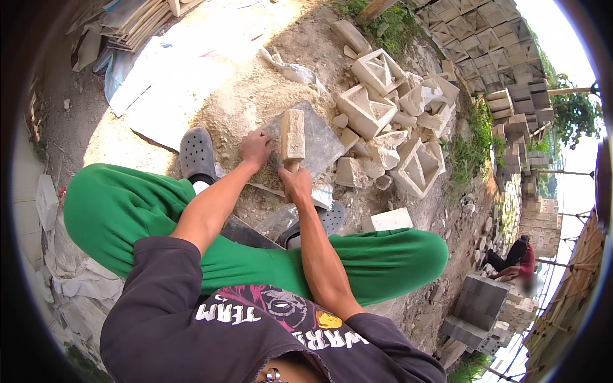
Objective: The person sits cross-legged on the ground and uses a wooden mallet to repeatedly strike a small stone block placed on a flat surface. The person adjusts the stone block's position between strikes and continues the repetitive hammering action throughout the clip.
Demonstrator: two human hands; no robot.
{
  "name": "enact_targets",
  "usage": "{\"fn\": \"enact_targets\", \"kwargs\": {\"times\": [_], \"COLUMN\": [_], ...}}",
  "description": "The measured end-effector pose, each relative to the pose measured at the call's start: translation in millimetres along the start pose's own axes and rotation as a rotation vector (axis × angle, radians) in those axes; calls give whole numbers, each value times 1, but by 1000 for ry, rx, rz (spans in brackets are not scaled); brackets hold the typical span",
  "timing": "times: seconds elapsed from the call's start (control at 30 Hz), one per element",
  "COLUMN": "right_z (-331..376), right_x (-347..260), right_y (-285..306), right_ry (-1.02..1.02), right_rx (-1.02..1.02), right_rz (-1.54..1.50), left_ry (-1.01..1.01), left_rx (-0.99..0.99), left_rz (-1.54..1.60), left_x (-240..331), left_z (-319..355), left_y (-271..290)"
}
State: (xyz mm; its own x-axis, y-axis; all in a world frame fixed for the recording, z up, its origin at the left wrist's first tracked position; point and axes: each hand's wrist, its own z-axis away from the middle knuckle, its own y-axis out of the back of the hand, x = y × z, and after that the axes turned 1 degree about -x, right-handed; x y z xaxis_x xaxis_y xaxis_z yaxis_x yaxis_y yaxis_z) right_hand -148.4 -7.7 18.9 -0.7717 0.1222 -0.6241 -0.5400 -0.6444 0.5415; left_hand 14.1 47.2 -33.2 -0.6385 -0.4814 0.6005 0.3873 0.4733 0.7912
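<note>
The wooden mallet is pale tan, speckled with dust, over a flat grey slab. The trousers are bright green, the clogs dark grey with holes. The patterned blocks are cream, and the sleeve is charcoal.

No packages, labels, signs or screens show here (only bare blocks and rubble).

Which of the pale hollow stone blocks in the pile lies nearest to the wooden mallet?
The square pale hollow block just right of the wooden mallet; the other blocks lie farther right or behind.
</note>
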Motion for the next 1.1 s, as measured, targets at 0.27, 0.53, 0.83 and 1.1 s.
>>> {"fn": "enact_targets", "kwargs": {"times": [0.27,0.53,0.83,1.1], "right_z": [-4,-10,13,-5], "right_x": [-10,-10,-38,-6], "right_y": [22,34,38,23], "right_ry": [-45,-94,186,-71], "right_rx": [40,-22,127,-71], "right_rz": [5,-109,-289,15], "left_ry": [-10,-163,-66,-55], "left_rx": [-89,-102,-2,112], "left_rz": [9,-43,5,-6], "left_x": [20,22,0,-7], "left_z": [-12,-4,-7,-4], "left_y": [4,2,-3,-1]}}
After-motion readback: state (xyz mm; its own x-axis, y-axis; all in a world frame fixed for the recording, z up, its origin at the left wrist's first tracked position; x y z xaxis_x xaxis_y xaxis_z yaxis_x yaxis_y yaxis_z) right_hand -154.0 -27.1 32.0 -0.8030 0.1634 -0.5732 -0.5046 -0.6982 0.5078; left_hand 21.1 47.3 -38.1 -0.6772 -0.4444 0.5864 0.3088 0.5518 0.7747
